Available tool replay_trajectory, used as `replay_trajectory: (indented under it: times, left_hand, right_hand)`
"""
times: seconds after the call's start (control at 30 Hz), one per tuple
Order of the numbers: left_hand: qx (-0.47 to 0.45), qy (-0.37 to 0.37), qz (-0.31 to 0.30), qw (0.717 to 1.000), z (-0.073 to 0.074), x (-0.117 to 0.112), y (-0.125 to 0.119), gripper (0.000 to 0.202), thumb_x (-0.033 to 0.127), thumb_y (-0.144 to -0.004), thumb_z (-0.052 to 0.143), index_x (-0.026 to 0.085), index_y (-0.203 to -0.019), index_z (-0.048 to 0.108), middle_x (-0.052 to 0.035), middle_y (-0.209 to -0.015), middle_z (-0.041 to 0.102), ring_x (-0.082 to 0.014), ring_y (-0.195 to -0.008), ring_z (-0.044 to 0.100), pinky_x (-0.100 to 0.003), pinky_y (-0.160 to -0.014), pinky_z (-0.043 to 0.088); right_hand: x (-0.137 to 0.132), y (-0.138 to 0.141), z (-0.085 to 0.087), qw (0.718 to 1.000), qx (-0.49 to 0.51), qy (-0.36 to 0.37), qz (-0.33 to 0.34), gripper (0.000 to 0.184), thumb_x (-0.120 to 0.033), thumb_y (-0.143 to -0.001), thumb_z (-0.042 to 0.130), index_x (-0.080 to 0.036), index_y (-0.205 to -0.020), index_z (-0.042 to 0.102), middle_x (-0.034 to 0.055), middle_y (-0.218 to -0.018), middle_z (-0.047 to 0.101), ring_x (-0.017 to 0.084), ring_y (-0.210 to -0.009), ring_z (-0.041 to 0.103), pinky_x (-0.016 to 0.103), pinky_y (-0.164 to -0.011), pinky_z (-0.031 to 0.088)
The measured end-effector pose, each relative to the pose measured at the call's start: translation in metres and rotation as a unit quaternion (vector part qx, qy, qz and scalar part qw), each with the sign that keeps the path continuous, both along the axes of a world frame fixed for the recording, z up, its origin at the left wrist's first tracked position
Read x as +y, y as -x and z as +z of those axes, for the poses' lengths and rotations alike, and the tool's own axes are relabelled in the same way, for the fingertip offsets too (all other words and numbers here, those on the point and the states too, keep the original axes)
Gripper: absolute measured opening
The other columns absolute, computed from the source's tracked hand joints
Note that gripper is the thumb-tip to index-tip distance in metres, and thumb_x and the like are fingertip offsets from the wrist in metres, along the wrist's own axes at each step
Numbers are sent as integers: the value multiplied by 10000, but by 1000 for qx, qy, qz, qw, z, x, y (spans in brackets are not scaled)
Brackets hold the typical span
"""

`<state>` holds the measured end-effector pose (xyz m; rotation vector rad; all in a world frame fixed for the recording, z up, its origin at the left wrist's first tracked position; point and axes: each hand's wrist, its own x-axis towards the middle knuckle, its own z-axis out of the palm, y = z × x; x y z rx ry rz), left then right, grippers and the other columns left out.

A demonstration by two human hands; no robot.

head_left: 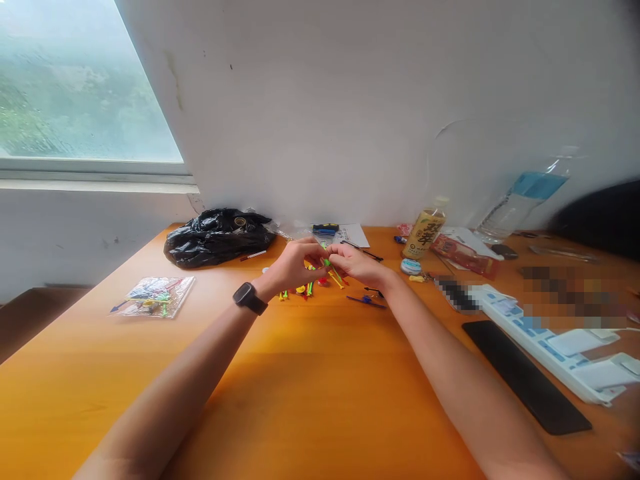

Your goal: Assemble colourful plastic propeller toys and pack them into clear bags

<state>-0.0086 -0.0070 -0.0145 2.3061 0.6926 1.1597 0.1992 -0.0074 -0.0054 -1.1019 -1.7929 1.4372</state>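
Head view: the left hand [301, 260] and the right hand [356, 262] pinch a slim bright-green plastic stick [327, 263] over the orange-brown wooden table [320, 400], nearer its far edge. The stick's long axis slants, lower end toward the near edge and slightly right. Judging by the layout, work seems partway: this piece is in hand, while small multicoloured plastic pieces [311, 288] lie loose below
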Motion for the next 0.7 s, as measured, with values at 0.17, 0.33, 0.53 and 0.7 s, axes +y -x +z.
replay_trajectory:
  times: [0.17, 0.33, 0.53, 0.7]
  left_hand:
    - [46, 13, 23, 999, -12, 4, -1, 108, 135, -722, 755, 157, -778, 666, -5, -809, 643, -103, -663, 643, -210, -614, 529]
    - [74, 88, 3, 993, -14, 3, 2, 127, 172, -745, 752, 170, -816, 647, 5, -696, 693, -144, -652, 687, -221, -581, 514]
    - [194, 42, -49, 979, -19, -11, -7, 163, 143, -738, 735, 210, -879, 781, -18, -829, 776, -181, -747, 718, -281, -680, 533]
    - [254, -4, -22, 967, -24, -6, -5, 123, 183, -745, 795, 228, -859, 786, -29, -861, 761, -212, -823, 698, -309, -731, 513]
  right_hand:
    - [2, 0, -11, 998, -67, -8, 4, 140, -344, -895, 622, -221, -899, 554, -22, -752, 610, 115, -593, 459, 226, -529, 350]
    - [13, -7, -19, 989, -130, -48, -49, 109, -302, -928, 512, -219, -981, 561, -46, -693, 506, 122, -571, 447, 235, -538, 353]
    - [26, -15, -35, 932, -320, -139, -96, 92, -192, -810, 658, -197, -797, 568, -25, -647, 539, 129, -576, 441, 270, -545, 271]
    - [23, -17, -41, 919, -347, -157, -102, 208, -272, -822, 756, -193, -989, 662, 69, -899, 699, 191, -757, 592, 273, -628, 363]
